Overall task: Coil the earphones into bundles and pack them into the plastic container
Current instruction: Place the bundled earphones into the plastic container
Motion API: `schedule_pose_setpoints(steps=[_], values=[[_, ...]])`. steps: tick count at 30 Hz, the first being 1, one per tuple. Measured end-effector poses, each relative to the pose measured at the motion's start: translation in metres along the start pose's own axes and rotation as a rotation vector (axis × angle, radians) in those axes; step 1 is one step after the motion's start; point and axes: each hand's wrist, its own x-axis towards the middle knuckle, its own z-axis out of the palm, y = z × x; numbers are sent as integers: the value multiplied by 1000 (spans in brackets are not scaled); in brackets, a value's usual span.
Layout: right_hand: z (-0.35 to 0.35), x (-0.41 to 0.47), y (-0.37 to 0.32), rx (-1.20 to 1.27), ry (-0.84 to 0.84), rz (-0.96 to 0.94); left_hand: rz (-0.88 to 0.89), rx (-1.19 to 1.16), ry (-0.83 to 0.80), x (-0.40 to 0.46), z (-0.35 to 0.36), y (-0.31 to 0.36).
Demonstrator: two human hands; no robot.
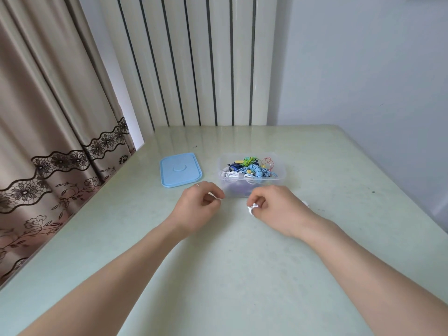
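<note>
1. Holding white earphones [252, 209] in the right hand [278, 207], just short of the clear plastic container [278, 177], near the middle of the surface [230, 275].
2. Lying straight ahead of the right-hand grip, toward the far edge of the surface: the container, open, its long axis running left to right, its near wall just beyond the knuckles.
3. Sitting nearer the container: the right hand; the left hand [198, 204] hovering a little further left, between the container and the blue lid [180, 169].
4. Curling tight round the white bundle: the right-hand fingers, earbud tips poking out by the thumb. More white showing behind that hand; too hidden to name.
5. Curling loosely: the left-hand fingers, with a speck of white at the fingertips, possibly the cord's end; too small to say whether pinching it.
6. Already filling the container: coiled earphones in blue, green, white, dark blue and red.
7. Judging the step in hand: finishing the white coil. Next move likely calling for a short lift forward over the near wall and a drop into the container.
8. Resting flat toward the far left of the surface: the lid, apart from the container.
</note>
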Motion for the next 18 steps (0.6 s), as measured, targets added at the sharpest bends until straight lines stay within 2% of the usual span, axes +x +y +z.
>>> schedule_pose_setpoints(steps=[3, 7, 10, 14, 18], values=[[13, 3, 0, 162, 62, 4, 9, -115, -5, -6, 13, 6], [28, 5, 7, 245, 154, -2, 5, -264, -19, -10, 25, 5], [35, 5, 9, 199, 177, -39, 17, -310, -12, -11, 29, 4], [47, 5, 12, 78, 277, -199, 36, -359, -8, -12, 29, 2], [52, 0, 14, 45, 318, -282, 37, -387, -6, -14, 27, 2]])
